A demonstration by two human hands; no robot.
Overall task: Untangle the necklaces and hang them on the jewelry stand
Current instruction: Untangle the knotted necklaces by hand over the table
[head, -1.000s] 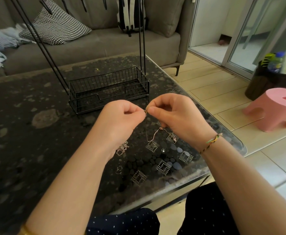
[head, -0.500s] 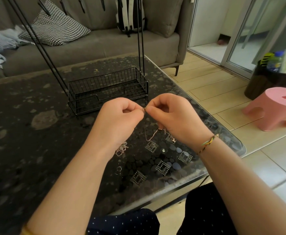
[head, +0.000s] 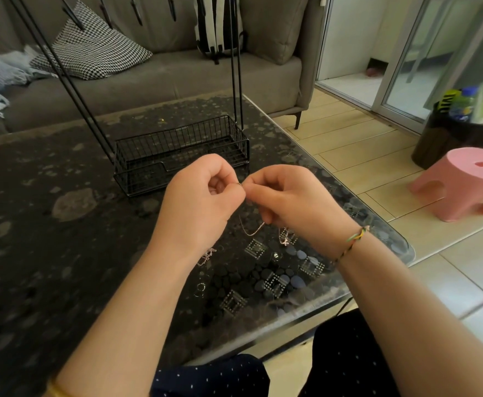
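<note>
On the dark glass table (head: 48, 253), nearest the body, a small tangle of chain (head: 207, 257) lies loose, partly hidden under the left wrist. Just above it the two hands meet fingertip to fingertip. The left hand (head: 203, 196) and the right hand (head: 289, 202) are both curled, and thumb and forefinger of each pinch the same point on a fine necklace (head: 252, 232) — probably its clasp, though the piece between the fingertips is too small to make out. From that pinch the chain drops behind the right palm and sags in a shallow loop just over the glass. It runs on to a small pendant (head: 285, 241) beside the right wrist.

The necklace should handle as almost weightless, limp and slippery, and its thin links are likely to kink or snap under a hard tug. The best holds are the clasp end or the links right beside a knot, teased apart, not pulled. The pendant is the only real weight, so it will swing and drag the slack.

Beyond the hands stands the jewelry stand (head: 183, 150) — a wire basket base with thin uprights (head: 236, 67) rising to hooks (head: 137, 12) at the top edge. No chain shows on them.
</note>
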